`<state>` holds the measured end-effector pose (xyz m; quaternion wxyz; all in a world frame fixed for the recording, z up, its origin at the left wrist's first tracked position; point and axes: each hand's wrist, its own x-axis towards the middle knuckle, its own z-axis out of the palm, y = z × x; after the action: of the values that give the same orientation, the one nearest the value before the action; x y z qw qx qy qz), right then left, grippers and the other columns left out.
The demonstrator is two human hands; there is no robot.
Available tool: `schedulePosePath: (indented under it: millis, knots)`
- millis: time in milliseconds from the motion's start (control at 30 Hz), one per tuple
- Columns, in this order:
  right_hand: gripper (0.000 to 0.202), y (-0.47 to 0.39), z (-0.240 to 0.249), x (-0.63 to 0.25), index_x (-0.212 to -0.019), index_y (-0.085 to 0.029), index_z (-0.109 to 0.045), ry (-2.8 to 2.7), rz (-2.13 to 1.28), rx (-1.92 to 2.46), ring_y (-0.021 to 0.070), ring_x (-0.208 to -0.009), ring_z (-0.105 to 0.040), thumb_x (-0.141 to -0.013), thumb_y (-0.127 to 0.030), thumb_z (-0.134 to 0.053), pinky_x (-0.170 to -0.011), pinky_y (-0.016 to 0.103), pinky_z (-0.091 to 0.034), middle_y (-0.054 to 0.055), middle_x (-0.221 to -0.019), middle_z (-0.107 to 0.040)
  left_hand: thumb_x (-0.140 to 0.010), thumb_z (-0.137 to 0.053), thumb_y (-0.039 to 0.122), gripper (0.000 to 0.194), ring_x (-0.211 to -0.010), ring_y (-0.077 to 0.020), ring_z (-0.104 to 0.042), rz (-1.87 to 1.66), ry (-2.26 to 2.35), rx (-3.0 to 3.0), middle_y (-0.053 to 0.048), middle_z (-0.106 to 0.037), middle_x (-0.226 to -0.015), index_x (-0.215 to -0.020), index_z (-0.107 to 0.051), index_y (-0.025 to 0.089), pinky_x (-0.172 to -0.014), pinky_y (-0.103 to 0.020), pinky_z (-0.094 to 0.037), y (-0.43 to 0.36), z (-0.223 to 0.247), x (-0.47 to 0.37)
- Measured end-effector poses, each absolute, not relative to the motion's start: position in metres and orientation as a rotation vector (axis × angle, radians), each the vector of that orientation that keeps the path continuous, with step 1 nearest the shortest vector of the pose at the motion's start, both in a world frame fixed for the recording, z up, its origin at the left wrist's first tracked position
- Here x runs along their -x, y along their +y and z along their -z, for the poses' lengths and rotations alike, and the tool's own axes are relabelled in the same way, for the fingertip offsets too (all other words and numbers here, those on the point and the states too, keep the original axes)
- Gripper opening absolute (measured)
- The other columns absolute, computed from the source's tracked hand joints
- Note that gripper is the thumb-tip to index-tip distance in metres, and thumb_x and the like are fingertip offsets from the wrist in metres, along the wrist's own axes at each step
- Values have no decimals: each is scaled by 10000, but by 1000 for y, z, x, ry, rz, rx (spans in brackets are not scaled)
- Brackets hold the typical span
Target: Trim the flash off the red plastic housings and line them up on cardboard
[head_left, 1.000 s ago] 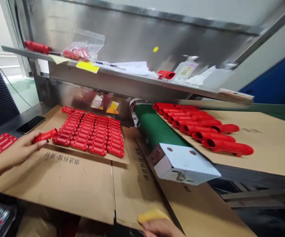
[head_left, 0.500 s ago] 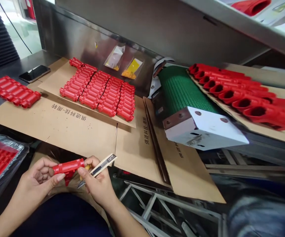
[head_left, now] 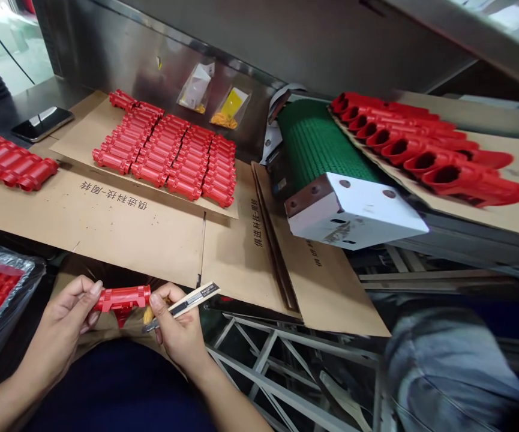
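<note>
My left hand [head_left: 72,309] grips the left end of a red ribbed plastic tube [head_left: 125,296] between thumb and fingers. A pointed red piece juts down from the tube's underside. My right hand [head_left: 180,324] is closed on a utility knife [head_left: 196,298] with a pale handle, its blade pointing down and left. Yellow finger covers show on some fingertips of that hand, close by the tube's right end. Whether the blade touches the tube I cannot tell. Both hands are above my lap, in front of the cardboard-covered table [head_left: 151,246].
Rows of red tubes [head_left: 164,150] lie on cardboard, with more [head_left: 9,159] at the left near a phone [head_left: 43,123]. A lined bin [head_left: 29,273] holds red parts. At right, a green conveyor roller [head_left: 326,150] adjoins several red parts [head_left: 421,150]. A person's jeans [head_left: 443,360] show lower right.
The view has shifted slightly, so the table things sit further left and higher. My left thumb has moved up onto the tube's end, and the tube has turned a little. The knife stays in my right hand.
</note>
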<state>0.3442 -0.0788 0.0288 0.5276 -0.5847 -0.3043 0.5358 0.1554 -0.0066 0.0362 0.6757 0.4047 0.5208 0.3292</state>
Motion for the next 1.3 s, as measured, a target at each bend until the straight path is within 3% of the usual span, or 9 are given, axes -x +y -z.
schedulePosePath:
  millis: [67, 200, 333, 533, 667, 867, 1000, 1167, 1300]
  knots:
    - [470, -82, -26, -347, -803, -214, -616, -830, -1159, 1465, 91, -474, -469, -991, -643, -655, -465, 218, -373, -42, -603, -575, -886, -796, 577, 377, -639, -124, -503, -774, 1171, -982, 0, -626, -760, -833, -697, 217, -568, -198, -451, -7, -37, -155]
    - [311, -86, -27, -351, -887, -210, -684, -1086, -943, 1566, 133, -599, -571, -1061, -458, -616, -599, 263, -441, -2, -705, -661, -845, -878, 365, 238, -1019, -222, -697, -928, 1045, -1149, -62, -710, -1125, -1022, -762, 256, -838, -273, -594, -7, -38, -157]
    - [194, -84, -31, -349, -898, -213, -686, -1318, -828, 1468, 150, -653, -602, -1038, -339, -640, -634, 277, -454, 17, -770, -688, -697, -977, 259, 482, -850, -175, -715, -953, 1083, -1018, -2, -687, -1015, -1076, -679, 268, -756, -259, -617, -8, -41, -168]
    - [209, -84, -23, -345, -877, -205, -653, -1239, -942, 1417, 111, -532, -523, -1028, -349, -661, -535, 242, -393, -31, -662, -619, -911, -782, 521, 369, -489, -51, -432, -918, 1159, -1006, 33, -587, -853, -812, -626, 201, -412, -177, -352, -4, -44, -174]
    - [217, -83, -22, -349, -860, -200, -660, -1287, -905, 1426, 120, -563, -543, -1023, -344, -664, -551, 244, -407, -19, -679, -625, -994, -646, 569, 396, -507, -98, -495, -849, 1276, -1246, 26, -607, -725, -811, -640, 218, -476, -216, -401, 7, -46, -161]
    - [159, -76, -38, -354, -890, -200, -709, -1451, -854, 1322, 145, -659, -628, -1019, -284, -671, -638, 260, -488, 14, -748, -696, -893, -759, 572, 387, -843, -251, -759, -591, 1114, -1566, -84, -816, -930, -1067, -820, 232, -763, -304, -572, 29, -57, -159]
    - [151, -72, -44, -358, -963, -207, -757, -1373, -861, 1292, 155, -706, -669, -1015, -334, -693, -662, 268, -527, 41, -828, -755, -813, -871, 532, 333, -885, -241, -771, -483, 838, -1184, -82, -839, -972, -1023, -878, 273, -802, -284, -596, 27, -48, -161]
    - [429, -67, -42, -357, -824, -193, -661, -1006, -1230, 1335, 76, -454, -479, -992, -588, -681, -445, 202, -372, -41, -616, -592, -753, -936, 505, 380, -950, -233, -762, -606, 812, -898, -103, -836, -1034, -1041, -884, 262, -847, -262, -593, 19, -24, -153]
    - [549, -61, -45, -352, -781, -190, -619, -943, -1438, 1334, 59, -432, -451, -935, -714, -678, -415, 176, -344, -54, -589, -551, -769, -940, 451, 349, -1001, -242, -755, -642, 782, -945, -113, -817, -1082, -1041, -883, 239, -883, -269, -600, 20, -16, -150]
